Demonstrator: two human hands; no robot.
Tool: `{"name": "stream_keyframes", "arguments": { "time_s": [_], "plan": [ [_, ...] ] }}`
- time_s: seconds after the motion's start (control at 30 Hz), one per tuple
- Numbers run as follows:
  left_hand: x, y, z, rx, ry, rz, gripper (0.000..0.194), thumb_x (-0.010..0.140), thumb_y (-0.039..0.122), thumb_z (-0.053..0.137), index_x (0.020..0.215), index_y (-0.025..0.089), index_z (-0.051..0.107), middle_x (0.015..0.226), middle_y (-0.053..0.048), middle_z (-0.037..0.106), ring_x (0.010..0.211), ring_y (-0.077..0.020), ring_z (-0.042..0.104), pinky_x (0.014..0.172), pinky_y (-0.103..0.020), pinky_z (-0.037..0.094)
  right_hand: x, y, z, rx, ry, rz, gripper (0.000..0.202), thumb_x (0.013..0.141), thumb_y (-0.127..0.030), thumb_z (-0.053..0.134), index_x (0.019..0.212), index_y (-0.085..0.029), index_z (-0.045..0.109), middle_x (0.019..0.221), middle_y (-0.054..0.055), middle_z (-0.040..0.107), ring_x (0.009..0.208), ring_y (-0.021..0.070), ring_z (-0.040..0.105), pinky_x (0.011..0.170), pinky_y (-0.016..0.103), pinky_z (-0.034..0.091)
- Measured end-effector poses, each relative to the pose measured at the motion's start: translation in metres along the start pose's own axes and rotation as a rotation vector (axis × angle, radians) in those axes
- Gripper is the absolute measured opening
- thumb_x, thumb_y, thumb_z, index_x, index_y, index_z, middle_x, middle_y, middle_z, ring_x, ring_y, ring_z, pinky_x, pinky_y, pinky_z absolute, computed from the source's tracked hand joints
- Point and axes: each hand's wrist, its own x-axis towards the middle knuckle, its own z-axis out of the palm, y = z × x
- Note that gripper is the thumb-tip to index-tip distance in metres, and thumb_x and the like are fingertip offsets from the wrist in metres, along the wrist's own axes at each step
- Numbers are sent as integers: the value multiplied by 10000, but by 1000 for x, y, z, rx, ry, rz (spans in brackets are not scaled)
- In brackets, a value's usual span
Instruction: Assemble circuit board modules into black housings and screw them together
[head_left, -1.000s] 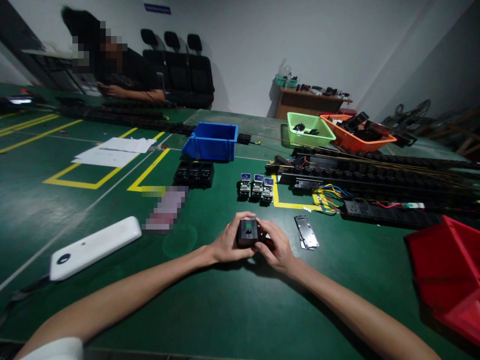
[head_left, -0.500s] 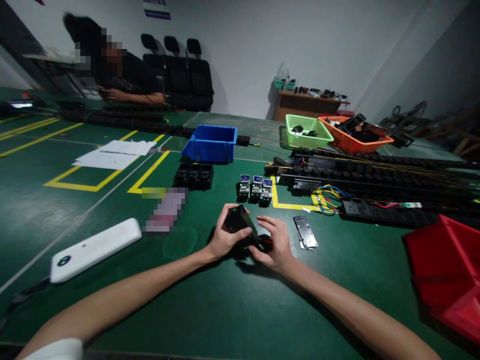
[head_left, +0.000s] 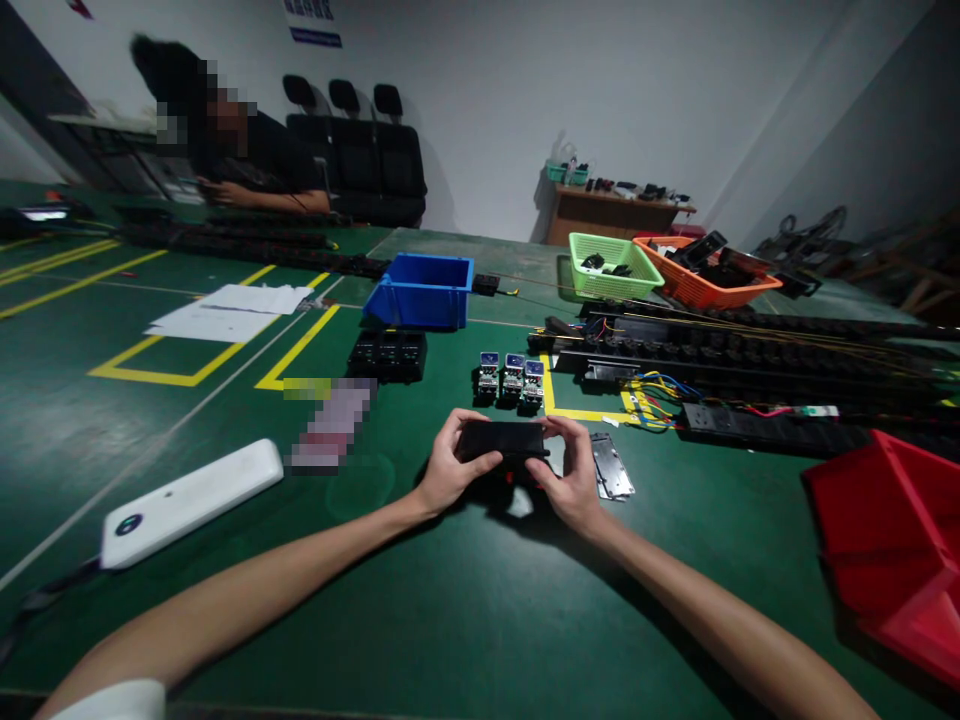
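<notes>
A black box-like part [head_left: 504,439] is held level between both hands above the green table. My left hand [head_left: 451,467] grips its left end, thumb along the near side. At the right end, my right hand [head_left: 572,474] holds it between thumb and fingers. Something red and dark shows just beneath the part, too small to make out. Several small circuit modules [head_left: 513,380] stand beyond the hands. Thin metal plates [head_left: 613,468] lie right of my right hand.
Behind are a blue bin [head_left: 429,290], a black block [head_left: 388,355], and green [head_left: 615,267] and orange [head_left: 705,275] baskets. A red bin [head_left: 892,550] is at right, a white device [head_left: 191,503] at left. Long black assemblies [head_left: 735,350] lie back right. A person sits across the table.
The black part has turned from a tilted pose to level, its long side now facing me. My right hand has closed on its right end; before, its fingers were spread beside it.
</notes>
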Motion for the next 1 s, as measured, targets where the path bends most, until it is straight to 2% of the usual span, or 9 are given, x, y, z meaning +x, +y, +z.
{"name": "stream_keyframes", "arguments": {
  "time_s": [0.13, 0.27, 0.4, 0.53, 0.63, 0.73, 0.87, 1.0],
  "plan": [
    [-4, 0, 3, 32, -119, 10, 467, 716, 357, 749, 1072, 176, 506, 1054, -62, 580, 971, -183, 578, 849, -285, 466, 9, -1, -2, 124, 41, 55, 463, 825, -381, 659, 1212, -221, 462, 1153, 110, 613, 985, 232, 574, 899, 427, 454],
    [-7, -1, 3, -42, -272, -73, 561, 767, 382, 695, 1234, 201, 444, 1095, -79, 592, 948, -197, 610, 799, -300, 499, 14, -1, -3, 198, 20, 89, 439, 849, -413, 629, 1202, -218, 456, 1154, 122, 643, 998, 234, 601, 910, 439, 455],
    [-8, -3, 1, -127, -446, -162, 606, 794, 418, 654, 1308, 205, 414, 1147, -105, 603, 889, -209, 645, 735, -314, 524, 16, -2, -6, 260, -63, 112, 404, 884, -428, 582, 1209, -225, 451, 1181, 128, 650, 1106, 248, 603, 972, 468, 442],
    [-8, -7, 0, -160, -526, -164, 696, 761, 377, 701, 1332, 231, 332, 1173, -109, 586, 960, -221, 638, 805, -351, 518, 16, -4, -7, 289, -186, 144, 388, 897, -399, 577, 1230, -232, 470, 1208, 115, 644, 1147, 239, 596, 997, 455, 448],
    [-9, -9, 0, -145, -532, -117, 774, 757, 332, 714, 1361, 263, 235, 1211, -107, 553, 1058, -223, 599, 894, -385, 485, 16, -5, -6, 253, -247, 134, 370, 904, -354, 575, 1246, -237, 495, 1233, 104, 633, 1156, 230, 590, 993, 436, 456],
    [-9, -7, 1, -101, -491, -74, 809, 762, 332, 707, 1390, 259, 201, 1252, -117, 516, 1124, -235, 559, 964, -415, 441, 16, -6, -7, 164, -247, 99, 355, 918, -336, 547, 1258, -240, 512, 1261, 101, 611, 1149, 230, 583, 957, 420, 479],
    [-7, -4, 1, -55, -373, -32, 841, 756, 352, 702, 1419, 247, 196, 1212, -107, 528, 1090, -237, 560, 962, -425, 439, 17, -5, -15, -16, -246, 34, 329, 923, -306, 520, 1243, -231, 531, 1206, 96, 623, 1074, 228, 596, 888, 407, 505],
    [-4, -3, 1, -37, -252, -11, 801, 748, 356, 704, 1395, 245, 246, 1195, -83, 539, 1070, -218, 556, 962, -394, 440, 9, -3, -25, -311, -382, -104, 328, 853, -324, 618, 1160, -213, 585, 1165, 116, 631, 1082, 273, 561, 892, 468, 477]
  ]
}}
